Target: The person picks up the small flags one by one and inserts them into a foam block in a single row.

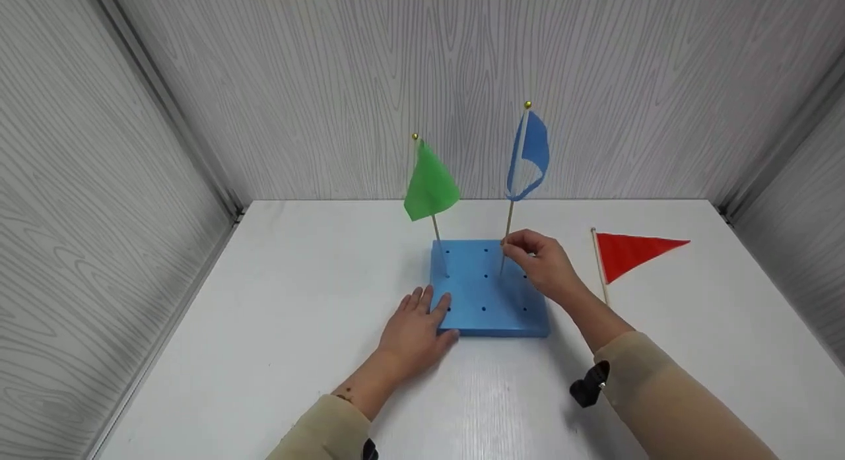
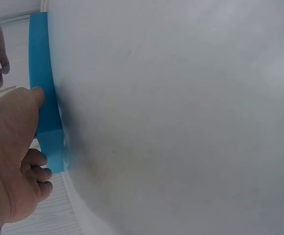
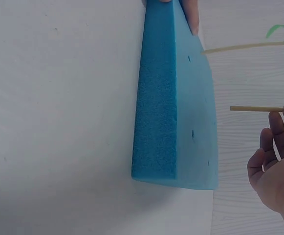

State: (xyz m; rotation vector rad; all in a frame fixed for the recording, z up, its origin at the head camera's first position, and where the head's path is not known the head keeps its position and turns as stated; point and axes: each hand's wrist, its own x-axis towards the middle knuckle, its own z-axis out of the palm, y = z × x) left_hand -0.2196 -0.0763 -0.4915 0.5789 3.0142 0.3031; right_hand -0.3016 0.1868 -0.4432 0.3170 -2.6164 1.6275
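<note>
Head view, fingers pinching blue flag

Three flags (green, blue, red), one foam block, two hands.

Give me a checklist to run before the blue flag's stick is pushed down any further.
1. Left hand steadying the blue foam block: ok, fingers rest on its near left corner.
2. Right hand pinching the blue flag low on its stick: ok.
3. Stick tip seated in a hole: not ok; the right wrist view shows the tip short of the block's face.
4. Stick upright: not ok, it leans slightly.
5. Green flag clear of the right hand: ok, it stands at the block's left side.
6. Red flag out of the way: ok, lying on the table to the right.
</note>
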